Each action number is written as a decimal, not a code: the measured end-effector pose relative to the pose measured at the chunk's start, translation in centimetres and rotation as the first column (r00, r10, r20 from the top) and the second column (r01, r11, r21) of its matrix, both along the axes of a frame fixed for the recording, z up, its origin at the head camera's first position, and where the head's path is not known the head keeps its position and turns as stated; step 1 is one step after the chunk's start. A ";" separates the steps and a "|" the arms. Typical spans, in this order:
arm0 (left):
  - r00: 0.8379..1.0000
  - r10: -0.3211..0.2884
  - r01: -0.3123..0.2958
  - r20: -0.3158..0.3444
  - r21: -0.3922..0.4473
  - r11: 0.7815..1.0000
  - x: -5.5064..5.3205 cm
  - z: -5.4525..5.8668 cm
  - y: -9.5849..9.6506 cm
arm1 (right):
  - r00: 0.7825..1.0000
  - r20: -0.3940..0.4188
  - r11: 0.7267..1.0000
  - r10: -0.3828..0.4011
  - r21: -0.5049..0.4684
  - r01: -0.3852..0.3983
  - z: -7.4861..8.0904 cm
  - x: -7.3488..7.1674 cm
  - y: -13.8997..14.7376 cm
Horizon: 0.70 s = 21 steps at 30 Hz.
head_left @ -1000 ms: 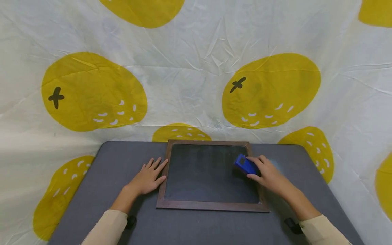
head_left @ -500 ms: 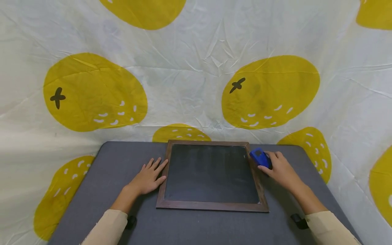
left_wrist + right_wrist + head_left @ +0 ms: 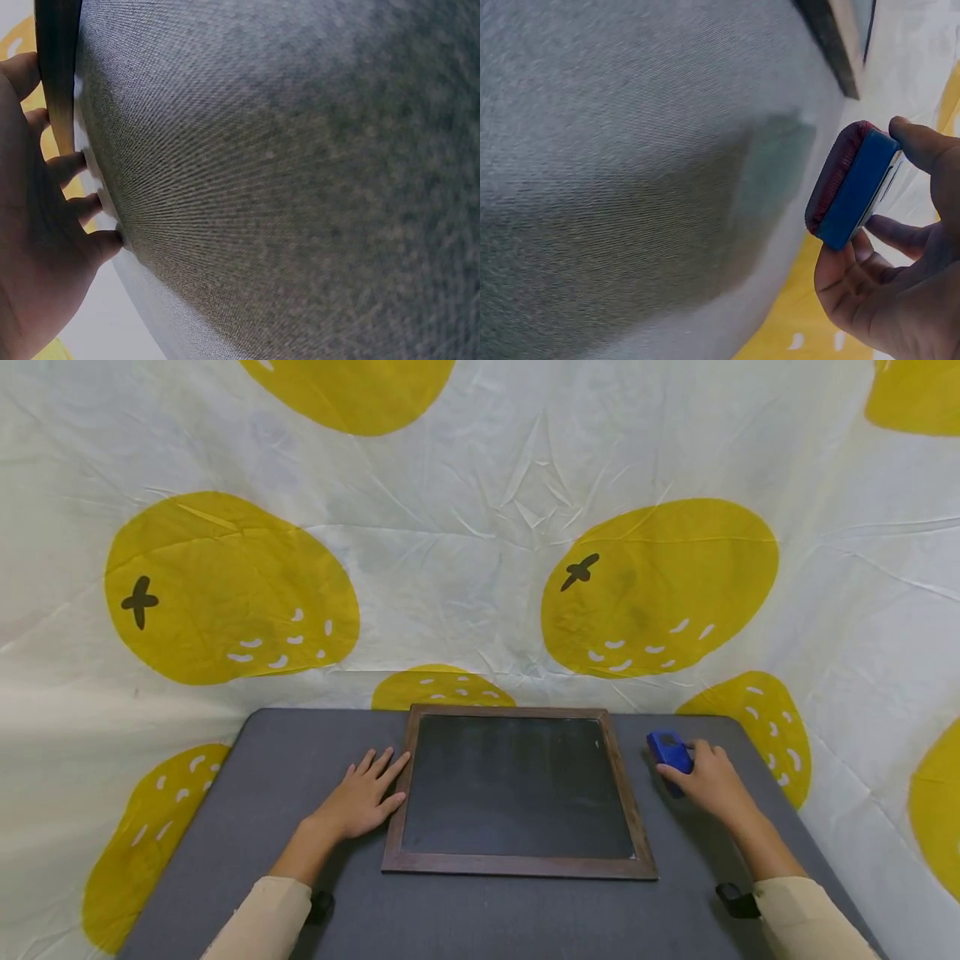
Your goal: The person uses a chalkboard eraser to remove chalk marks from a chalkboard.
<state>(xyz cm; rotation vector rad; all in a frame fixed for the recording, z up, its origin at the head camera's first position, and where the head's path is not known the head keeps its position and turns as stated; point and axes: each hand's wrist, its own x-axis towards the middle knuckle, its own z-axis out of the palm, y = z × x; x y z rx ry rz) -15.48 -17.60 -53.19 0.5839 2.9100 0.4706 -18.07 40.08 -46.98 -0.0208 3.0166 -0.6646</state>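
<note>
A chalkboard (image 3: 517,789) with a brown wooden frame lies on the grey table. Its dark surface bears faint streaks and a small white mark near the upper right corner. My left hand (image 3: 358,797) rests with fingers spread at the board's left edge, thumb and forefinger touching the frame. Right of the board, my right hand (image 3: 716,783) grips a blue chalkboard eraser (image 3: 670,752) between thumb and fingers. In the right wrist view the eraser (image 3: 862,187) shows a dark red felt face and is held up off the table.
The grey cloth-covered table (image 3: 480,914) reaches back to a white curtain (image 3: 450,585) printed with yellow fruit. A pale bluish-green smudge (image 3: 772,169) marks the cloth near the eraser. Dark bands (image 3: 737,902) sit at both wrists.
My right hand has carried the eraser from over the board's right side, across the frame, to the right above the table. The left hand has stayed in place.
</note>
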 end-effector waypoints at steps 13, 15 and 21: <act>1.000 -0.007 0.007 0.000 -0.005 1.000 0.0 0.1 -0.1 | 0.995 0.058 0.996 -0.084 0.035 0.082 -2.1 -0.2 0.8; 1.000 -0.006 0.006 -0.002 -0.007 1.000 -0.1 0.0 -0.1 | 0.994 0.065 0.996 -0.090 0.034 0.088 -2.3 -0.2 0.7; 1.000 -0.009 0.009 0.001 -0.015 1.000 -0.2 -0.3 -0.2 | 0.994 0.053 0.995 -0.093 0.045 0.090 -2.9 -0.2 0.6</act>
